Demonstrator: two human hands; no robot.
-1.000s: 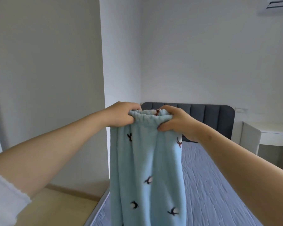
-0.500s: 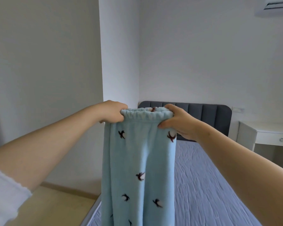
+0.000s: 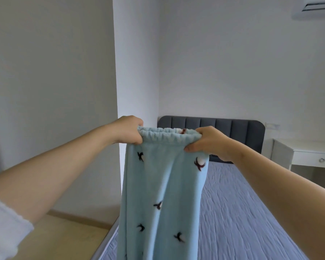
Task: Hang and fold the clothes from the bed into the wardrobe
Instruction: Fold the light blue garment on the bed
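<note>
A pair of light blue fleece trousers with small dark bird prints hangs in front of me, held up by its elastic waistband. My left hand grips the left end of the waistband. At the right end, my right hand pinches the band with thumb below and fingers over the top. The waistband is stretched flat between both hands. The legs hang straight down past the bottom of the view, above the bed. No wardrobe is in sight.
The bed has a wrinkled blue-grey sheet and a dark grey padded headboard. A white desk with a drawer stands to the right of it. A white wall column rises behind the trousers. Wooden floor lies at the lower left.
My hands have drawn apart along the waistband, spreading it wide and flat. The trousers have turned to show their front face.
</note>
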